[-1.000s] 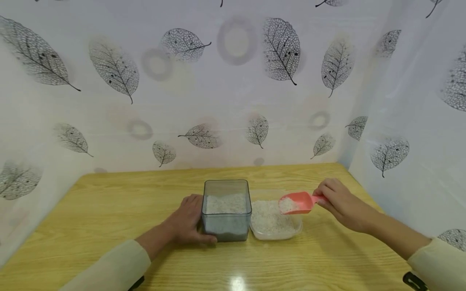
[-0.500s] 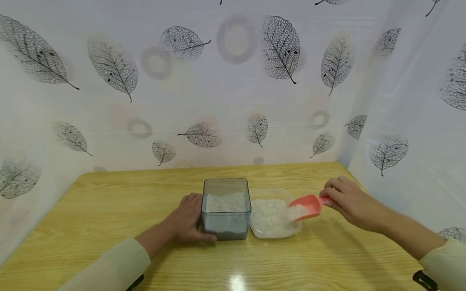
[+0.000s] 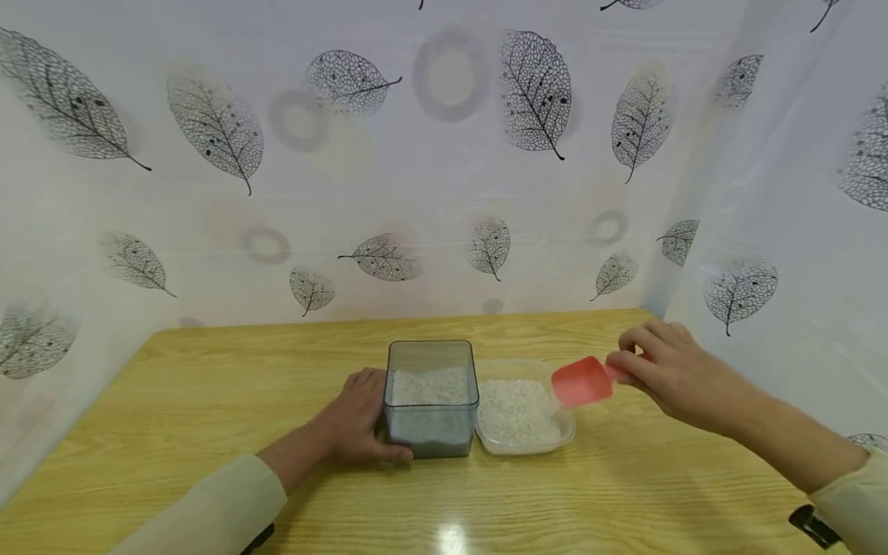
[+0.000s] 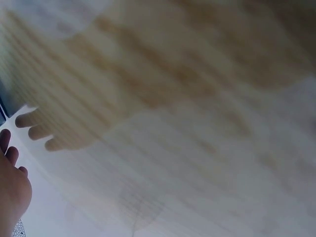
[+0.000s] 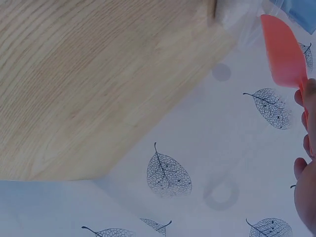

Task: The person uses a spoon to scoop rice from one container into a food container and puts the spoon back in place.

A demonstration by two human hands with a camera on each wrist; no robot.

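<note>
Coral-pink, the hollow scoop (image 3: 577, 383) is pinched by the right hand (image 3: 678, 374), its outside best shown from the right wrist; the left hand (image 3: 357, 424) is seen thumb spread.

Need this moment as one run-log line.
left hand: touches gray bin; right hand: holds red scoop near clear tub; white grains: in bin and tub

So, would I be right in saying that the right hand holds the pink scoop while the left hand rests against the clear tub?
Not quite: the left hand rests against the grey container, not the clear tub, as the head view shows. The right hand does hold the pink scoop.
</note>
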